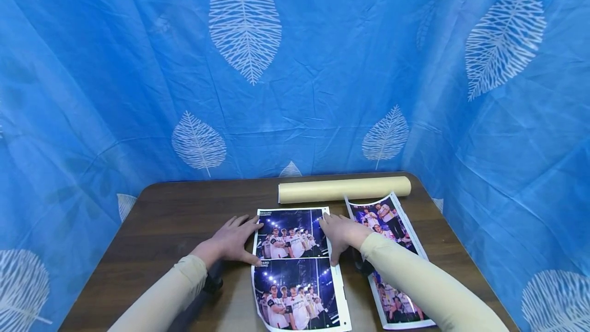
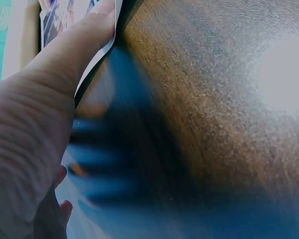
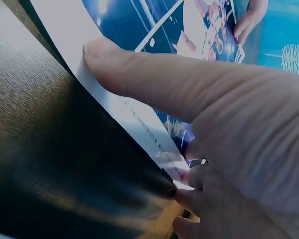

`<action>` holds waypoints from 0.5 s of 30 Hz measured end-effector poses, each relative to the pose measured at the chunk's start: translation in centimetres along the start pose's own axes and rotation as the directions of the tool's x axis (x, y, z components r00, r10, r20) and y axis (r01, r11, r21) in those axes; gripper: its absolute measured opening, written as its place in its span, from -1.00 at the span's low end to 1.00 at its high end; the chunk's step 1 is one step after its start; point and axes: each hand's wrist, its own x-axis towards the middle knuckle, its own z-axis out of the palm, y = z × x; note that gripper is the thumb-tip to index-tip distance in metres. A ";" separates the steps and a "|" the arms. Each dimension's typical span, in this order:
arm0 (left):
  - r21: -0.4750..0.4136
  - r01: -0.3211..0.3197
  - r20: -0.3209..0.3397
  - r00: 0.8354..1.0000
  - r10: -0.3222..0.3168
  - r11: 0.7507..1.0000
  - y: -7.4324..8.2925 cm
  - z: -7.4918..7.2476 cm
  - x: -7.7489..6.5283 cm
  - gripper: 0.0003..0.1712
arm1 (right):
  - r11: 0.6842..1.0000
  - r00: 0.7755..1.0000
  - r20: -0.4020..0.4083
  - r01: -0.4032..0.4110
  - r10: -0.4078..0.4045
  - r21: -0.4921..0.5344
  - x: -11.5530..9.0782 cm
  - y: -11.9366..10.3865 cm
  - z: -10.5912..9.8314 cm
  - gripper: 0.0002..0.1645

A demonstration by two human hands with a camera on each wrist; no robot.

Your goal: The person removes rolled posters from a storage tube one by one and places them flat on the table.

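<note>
A printed photo sheet [image 1: 295, 265] with two group pictures, one above the other, lies on the dark wooden table. At its left edge rests my left hand [image 1: 235, 240], fingers spread and thumb touching the border. My right hand [image 1: 341, 232] is on the opposite edge. In the right wrist view the right thumb [image 3: 139, 69] presses on the sheet's white border [image 3: 124, 112], with fingertips at the edge farther along. The left wrist view shows the left thumb [image 2: 72, 47] on the sheet's edge. The lower left corner of the sheet curls up slightly.
A second photo sheet [image 1: 387, 216] with curled edges lies to the right, partly under my right forearm. Along the table's back edge lies a rolled pale yellow sheet [image 1: 345, 189]. Blue curtains [image 1: 313, 91] with white leaf prints hang behind and beside the table [image 1: 161, 224].
</note>
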 end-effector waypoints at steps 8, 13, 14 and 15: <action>-0.029 0.006 -0.010 1.000 -0.006 1.000 -0.5 -0.4 0.5 0.31 | 0.997 0.997 0.042 -0.067 0.066 0.031 0.8 0.5 -0.7 0.60; -0.017 -0.008 -0.010 1.000 0.008 1.000 -0.9 -0.5 0.7 0.31 | 0.996 0.995 0.058 -0.088 0.086 0.034 1.1 0.5 -0.9 0.59; -0.017 -0.012 -0.010 1.000 0.011 1.000 -1.0 -0.5 0.8 0.30 | 0.996 0.995 0.057 -0.087 0.085 0.025 1.2 0.4 -0.9 0.59; -0.015 -0.015 -0.011 1.000 0.014 1.000 -1.0 -0.5 0.8 0.30 | 0.996 0.995 0.054 -0.086 0.085 0.019 1.3 0.4 -0.9 0.59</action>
